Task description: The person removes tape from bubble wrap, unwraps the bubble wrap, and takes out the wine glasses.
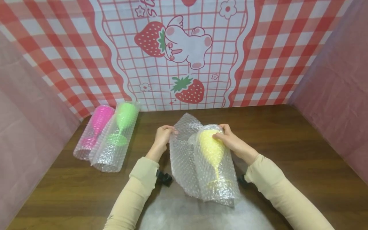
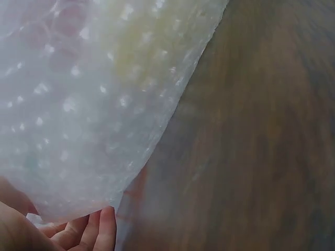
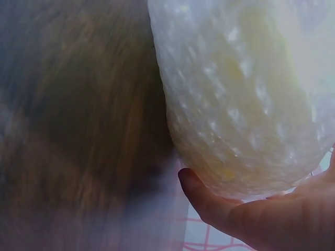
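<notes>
A yellow goblet (image 1: pixel 212 147) lies inside a roll of clear bubble wrap (image 1: pixel 184 153), its cup toward the far side and its foot toward me. My right hand (image 1: pixel 234 142) grips the wrapped cup end, thumb on top; in the right wrist view the hand (image 3: pixel 261 217) curls round the rounded end. With my left hand (image 1: pixel 164 137) I pinch the far-left corner of the loose bubble wrap flap, spread out to the left of the goblet. The left wrist view shows the fingers (image 2: pixel 106 230) at that corner. The yellow shows only blurred through the wrap.
To the left, a pink goblet (image 1: pixel 99 123) and a green goblet (image 1: pixel 125 118), each rolled in bubble wrap, lie side by side on the brown wooden table (image 1: pixel 287 134). A whitish sheet (image 1: pixel 187 217) lies in front of me. A strawberry-print cloth (image 1: pixel 224 64) hangs behind.
</notes>
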Available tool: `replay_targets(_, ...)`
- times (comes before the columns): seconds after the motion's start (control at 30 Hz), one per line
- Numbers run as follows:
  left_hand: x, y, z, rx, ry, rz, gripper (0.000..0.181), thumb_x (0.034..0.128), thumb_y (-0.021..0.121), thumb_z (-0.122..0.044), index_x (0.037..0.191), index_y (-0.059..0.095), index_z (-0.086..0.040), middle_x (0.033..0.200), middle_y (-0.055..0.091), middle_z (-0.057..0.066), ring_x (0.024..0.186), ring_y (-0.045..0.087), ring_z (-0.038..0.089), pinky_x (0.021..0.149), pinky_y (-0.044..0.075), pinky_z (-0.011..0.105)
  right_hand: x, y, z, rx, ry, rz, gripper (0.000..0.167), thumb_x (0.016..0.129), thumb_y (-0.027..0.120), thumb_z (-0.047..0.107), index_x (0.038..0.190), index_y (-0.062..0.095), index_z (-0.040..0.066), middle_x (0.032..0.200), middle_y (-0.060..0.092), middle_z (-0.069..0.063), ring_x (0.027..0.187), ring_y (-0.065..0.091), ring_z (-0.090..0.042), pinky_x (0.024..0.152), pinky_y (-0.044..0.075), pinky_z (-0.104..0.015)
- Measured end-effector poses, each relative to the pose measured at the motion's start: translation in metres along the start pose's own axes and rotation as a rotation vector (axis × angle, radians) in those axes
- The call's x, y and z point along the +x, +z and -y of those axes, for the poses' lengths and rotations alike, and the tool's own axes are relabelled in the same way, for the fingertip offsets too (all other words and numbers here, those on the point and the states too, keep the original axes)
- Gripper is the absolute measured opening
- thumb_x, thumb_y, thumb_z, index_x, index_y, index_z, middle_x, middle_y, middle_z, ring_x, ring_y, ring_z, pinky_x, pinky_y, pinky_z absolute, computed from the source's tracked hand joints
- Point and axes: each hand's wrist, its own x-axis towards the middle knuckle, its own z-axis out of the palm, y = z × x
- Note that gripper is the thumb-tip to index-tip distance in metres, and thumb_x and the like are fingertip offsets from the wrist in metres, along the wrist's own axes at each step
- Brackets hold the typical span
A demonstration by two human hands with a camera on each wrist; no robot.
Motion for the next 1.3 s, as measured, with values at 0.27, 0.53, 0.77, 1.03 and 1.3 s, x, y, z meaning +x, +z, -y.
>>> replay_targets(0.27, 0.001, -0.002, 0.001, 0.012, 0.011, 0.012, 0.021, 0.0875, 0.048, -0.004, 0.103, 0.057, 0.006, 0.079, 0.062, 0.009, 0.062, 0.058, 0.012, 0.055, 0.052, 0.021, -0.002, -0.001, 0.002, -0.005, -0.014, 0.021, 0.053, 0.090, 0.046, 0.025, 0.126, 0.014, 0.002, 0.126, 0.023, -0.020, 0.117, 0.025, -0.031, 0.097, 0.025, -0.041)
replay_targets(0.53, 0.000, -0.002, -0.004, 0.000, 0.046, 0.064, 0.025, 0.0831, 0.049, 0.001, 0.106, 0.058, 0.004, 0.085, 0.061, 0.008, 0.067, 0.059, 0.012, 0.062, 0.052, 0.022, -0.001, 0.003, 0.006, -0.001, 0.001, 0.001, 0.056, 0.087, 0.045, 0.021, 0.129, 0.015, -0.001, 0.131, 0.023, -0.023, 0.120, 0.025, -0.031, 0.097, 0.027, -0.039)
replay_targets(0.77, -0.006, 0.000, -0.014, 0.053, 0.107, 0.081, 0.024, 0.0837, 0.057, -0.008, 0.104, 0.060, 0.002, 0.091, 0.063, 0.011, 0.075, 0.060, 0.013, 0.069, 0.054, 0.026, 0.003, 0.005, 0.022, -0.125, 0.052, -0.054, 0.068, 0.081, 0.045, 0.016, 0.135, 0.012, -0.009, 0.141, 0.008, -0.030, 0.131, 0.008, -0.037, 0.108, 0.016, -0.050)
replay_targets(1.03, -0.011, 0.002, -0.018, 0.102, 0.161, 0.080, 0.022, 0.0828, 0.061, -0.010, 0.101, 0.061, 0.003, 0.094, 0.063, 0.013, 0.076, 0.059, 0.016, 0.069, 0.053, 0.027, 0.000, 0.010, 0.037, -0.288, 0.012, -0.080, 0.066, 0.087, 0.049, 0.027, 0.136, 0.018, -0.004, 0.136, 0.015, -0.029, 0.126, 0.020, -0.039, 0.105, 0.023, -0.051)
replay_targets(1.3, -0.016, 0.004, -0.023, 0.129, 0.172, 0.100, 0.020, 0.0822, 0.063, -0.014, 0.097, 0.061, 0.000, 0.086, 0.061, 0.005, 0.074, 0.056, 0.014, 0.066, 0.051, 0.024, -0.007, 0.030, 0.043, -0.468, -0.026, -0.127, 0.094, 0.072, 0.067, 0.052, 0.136, 0.022, 0.000, 0.134, 0.022, -0.027, 0.126, 0.020, -0.041, 0.101, 0.027, -0.057)
